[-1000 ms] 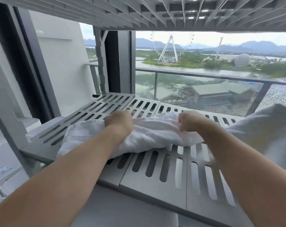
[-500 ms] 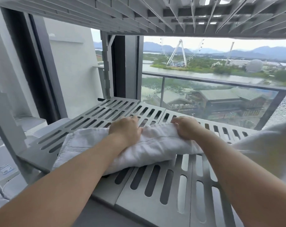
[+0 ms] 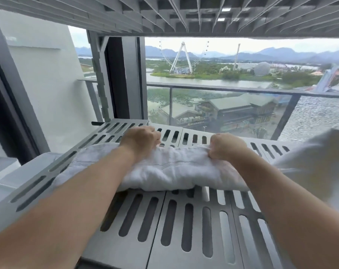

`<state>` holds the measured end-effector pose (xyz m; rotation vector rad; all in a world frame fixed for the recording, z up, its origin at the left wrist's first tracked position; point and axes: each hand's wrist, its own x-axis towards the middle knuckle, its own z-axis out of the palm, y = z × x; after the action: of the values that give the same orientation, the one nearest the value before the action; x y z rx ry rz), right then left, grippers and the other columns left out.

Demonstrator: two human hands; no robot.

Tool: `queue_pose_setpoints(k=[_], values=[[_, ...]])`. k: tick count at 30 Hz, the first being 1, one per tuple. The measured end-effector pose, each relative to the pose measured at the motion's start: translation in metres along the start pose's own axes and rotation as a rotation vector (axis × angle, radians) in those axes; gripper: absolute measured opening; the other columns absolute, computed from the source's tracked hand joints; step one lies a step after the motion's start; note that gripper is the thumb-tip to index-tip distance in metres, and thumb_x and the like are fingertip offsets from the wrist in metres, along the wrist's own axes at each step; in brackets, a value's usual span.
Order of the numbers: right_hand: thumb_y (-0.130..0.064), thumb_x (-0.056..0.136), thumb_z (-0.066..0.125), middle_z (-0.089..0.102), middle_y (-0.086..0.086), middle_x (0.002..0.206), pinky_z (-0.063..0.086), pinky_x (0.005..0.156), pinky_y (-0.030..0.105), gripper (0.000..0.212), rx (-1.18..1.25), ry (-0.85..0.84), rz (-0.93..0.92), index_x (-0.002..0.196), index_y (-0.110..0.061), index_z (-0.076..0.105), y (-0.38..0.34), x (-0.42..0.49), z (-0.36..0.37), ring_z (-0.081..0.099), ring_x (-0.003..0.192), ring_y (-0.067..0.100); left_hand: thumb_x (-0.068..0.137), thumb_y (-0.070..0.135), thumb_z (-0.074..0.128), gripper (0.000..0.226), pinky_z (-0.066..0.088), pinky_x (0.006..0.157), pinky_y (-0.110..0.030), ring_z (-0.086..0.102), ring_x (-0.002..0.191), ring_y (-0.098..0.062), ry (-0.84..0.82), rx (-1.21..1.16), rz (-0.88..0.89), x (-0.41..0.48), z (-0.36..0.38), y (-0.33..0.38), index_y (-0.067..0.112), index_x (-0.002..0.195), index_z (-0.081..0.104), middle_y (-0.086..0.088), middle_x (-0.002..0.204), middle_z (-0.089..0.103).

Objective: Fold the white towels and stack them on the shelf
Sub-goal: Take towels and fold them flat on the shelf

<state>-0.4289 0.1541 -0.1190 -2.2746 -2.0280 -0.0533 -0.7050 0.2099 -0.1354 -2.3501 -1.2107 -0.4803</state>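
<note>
- Your left hand (image 3: 139, 139) is curled into a fist on the far edge of the towel (image 3: 170, 167), fingers tucked tight into the cloth.
- Your right hand (image 3: 227, 146) is the same deal: fingers closed all the way, pinching a bunch of towel at its right end.
- The towel lies folded into a thick roll across the slotted shelf (image 3: 184, 226), about mid-depth.
- More white cloth (image 3: 319, 167) sits at the right edge, touching the shelf.
</note>
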Motion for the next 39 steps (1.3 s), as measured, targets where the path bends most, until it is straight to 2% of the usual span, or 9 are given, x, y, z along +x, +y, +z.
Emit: queue_pose_setpoints(k=[3,6,11,16,20,25,31,34,39], values=[[-0.033,0.092,0.057,0.064,0.007,0.11,0.053,0.09,0.043,0.022,0.005,0.125,0.021,0.11,-0.019,0.059,0.0,-0.012,0.005,0.06,0.102,0.027,0.105,0.052,0.029,0.046,0.037,0.054,-0.028,0.055,0.067,-0.012,-0.111,-0.185,0.018,0.004,0.009,0.004,0.031,0.07,0.05,0.013,0.071,0.054],[-0.033,0.094,0.056,0.066,0.003,0.118,0.049,0.091,0.036,0.026,0.055,0.061,0.006,0.117,-0.024,0.065,0.0,-0.025,0.011,0.058,0.11,0.024,0.1,0.063,0.019,0.055,0.032,0.047,-0.023,0.051,0.056,-0.011,0.048,-0.166,0.133,-0.006,0.013,0.003,0.029,0.071,0.052,0.015,0.06,0.048],[-0.031,0.072,0.072,0.061,-0.001,0.12,0.042,0.085,0.032,0.053,0.193,-0.192,0.087,0.123,-0.032,0.057,-0.003,-0.032,-0.002,0.054,0.105,0.02,0.09,0.069,0.043,0.042,0.051,0.063,-0.03,0.059,0.072,-0.008,-0.186,-0.329,0.16,-0.009,-0.001,-0.007,0.031,0.092,0.06,0.016,0.075,0.059],[-0.047,0.081,0.067,0.066,-0.001,0.119,0.042,0.085,0.031,0.04,0.142,-0.05,0.053,0.115,-0.028,0.064,-0.013,-0.029,0.002,0.057,0.105,0.02,0.08,0.066,0.061,0.036,0.057,0.078,-0.034,0.064,0.085,-0.005,-0.293,-0.433,0.129,-0.012,-0.026,-0.017,0.033,0.093,0.069,0.018,0.088,0.067],[-0.072,0.076,0.053,0.069,-0.01,0.085,0.044,0.068,0.03,0.049,0.31,-0.019,-0.016,0.082,-0.027,0.069,-0.019,-0.041,0.007,0.061,0.082,0.011,0.08,0.055,0.069,0.023,0.056,0.073,-0.034,0.062,0.082,-0.006,-0.334,-0.343,0.049,-0.011,-0.038,-0.011,0.032,0.08,0.069,0.016,0.086,0.067],[-0.031,0.085,0.048,0.057,-0.002,0.065,0.035,0.057,0.034,0.023,0.42,0.238,-0.086,0.069,-0.015,0.051,-0.024,-0.047,0.016,0.054,0.07,0.024,0.078,0.077,0.049,0.052,0.043,0.06,-0.03,0.06,0.079,-0.012,-0.253,-0.183,-0.01,-0.021,-0.049,-0.005,0.028,0.076,0.065,0.013,0.078,0.063],[-0.028,0.093,0.042,0.068,0.016,0.095,0.044,0.074,0.039,0.012,0.236,0.283,-0.094,0.088,-0.02,0.049,-0.028,-0.035,0.03,0.061,0.091,0.037,0.071,0.066,0.072,0.046,0.045,0.062,-0.029,0.059,0.075,-0.011,-0.683,-0.242,-0.161,-0.041,-0.072,0.0,0.023,0.083,0.065,0.008,0.083,0.065],[-0.027,0.093,0.043,0.069,0.016,0.1,0.042,0.073,0.038,0.013,0.217,0.242,-0.13,0.092,-0.019,0.054,-0.03,-0.029,0.038,0.061,0.093,0.036,0.073,0.05,0.079,0.048,0.053,0.084,-0.034,0.06,0.095,-0.013,-0.799,-0.292,-0.216,-0.054,-0.084,0.005,0.025,0.109,0.059,0.011,0.106,0.062],[-0.039,0.085,0.065,0.07,-0.003,0.108,0.041,0.078,0.031,0.029,0.472,-0.074,-0.221,0.108,-0.022,0.068,-0.014,-0.03,0.013,0.06,0.094,0.016,0.086,0.038,0.071,0.024,0.049,0.079,-0.034,0.058,0.09,-0.016,-0.679,-0.261,-0.206,-0.067,-0.072,0.016,0.026,0.099,0.056,0.007,0.099,0.059]])
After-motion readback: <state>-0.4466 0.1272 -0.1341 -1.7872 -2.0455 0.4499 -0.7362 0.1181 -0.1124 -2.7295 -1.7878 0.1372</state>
